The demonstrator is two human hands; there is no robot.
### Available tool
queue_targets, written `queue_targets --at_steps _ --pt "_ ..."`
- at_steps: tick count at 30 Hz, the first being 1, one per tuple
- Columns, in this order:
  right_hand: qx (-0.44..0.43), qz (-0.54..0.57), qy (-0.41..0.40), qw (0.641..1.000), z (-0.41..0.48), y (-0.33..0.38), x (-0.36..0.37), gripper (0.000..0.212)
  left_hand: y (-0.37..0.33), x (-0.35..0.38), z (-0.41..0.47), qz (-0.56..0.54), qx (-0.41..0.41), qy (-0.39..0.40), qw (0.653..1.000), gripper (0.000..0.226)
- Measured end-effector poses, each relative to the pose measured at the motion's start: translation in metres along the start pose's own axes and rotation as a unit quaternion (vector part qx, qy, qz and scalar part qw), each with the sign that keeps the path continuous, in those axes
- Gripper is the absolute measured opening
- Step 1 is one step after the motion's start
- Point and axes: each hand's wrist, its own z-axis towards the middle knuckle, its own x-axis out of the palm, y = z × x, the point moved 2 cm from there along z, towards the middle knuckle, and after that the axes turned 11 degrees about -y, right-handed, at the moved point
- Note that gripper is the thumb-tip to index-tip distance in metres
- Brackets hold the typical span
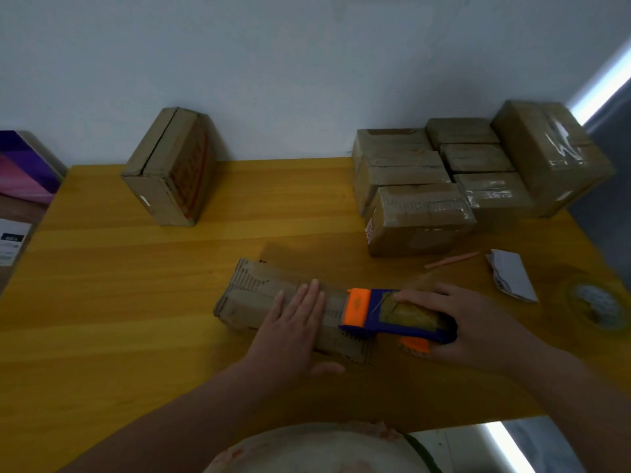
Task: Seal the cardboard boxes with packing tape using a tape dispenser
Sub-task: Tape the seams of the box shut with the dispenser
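A flat, worn cardboard box (252, 295) lies in the middle of the yellow table (102, 285). My left hand (293, 326) presses flat on its top with straight fingers. My right hand (478, 322) grips a blue and orange tape dispenser (386, 315) holding a roll of brownish tape. The dispenser's orange front end rests on the box's right part, just to the right of my left fingers.
An upright cardboard box (170, 169) stands at the back left. Several taped boxes (444, 179) are stacked at the back right. A pink stick (450, 260), a folded white paper (512, 274) and a clear tape roll (597, 302) lie on the right.
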Motion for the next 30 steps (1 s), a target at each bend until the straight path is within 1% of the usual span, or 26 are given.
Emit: queue_targets --at_steps 5,10,15,18,22,25,27,30 --pt "0.006 0.024 -0.02 1.0 0.003 0.009 0.005 0.073 0.015 -0.002 -0.005 0.004 0.023 -0.011 1.0 0.101" --pt "0.017 0.056 -0.048 0.997 0.027 0.041 0.029 0.073 0.055 -0.009 -0.016 0.017 -0.015 -0.024 0.999 0.109" --pt "0.018 0.078 -0.054 0.995 0.036 0.049 0.035 0.074 0.067 -0.006 -0.014 -0.008 0.012 -0.021 1.0 0.106" --pt "0.007 0.076 -0.031 0.997 0.032 0.044 0.033 0.074 0.069 -0.001 -0.014 -0.014 0.018 -0.03 0.999 0.103" --pt "-0.001 0.061 -0.003 0.998 0.016 0.031 0.024 0.082 0.072 0.003 -0.015 -0.004 0.022 -0.036 0.999 0.102" --pt "0.029 0.046 0.035 0.998 -0.007 0.009 0.018 0.083 0.074 0.006 -0.015 0.002 0.02 -0.036 0.999 0.101" --pt "0.053 0.046 0.044 0.997 -0.022 -0.003 0.016 0.082 0.074 0.007 -0.014 0.008 0.019 -0.033 0.999 0.101" --pt "0.06 0.018 0.061 0.996 -0.023 -0.003 0.023 0.079 0.071 0.006 -0.014 0.004 0.012 -0.032 0.999 0.102"
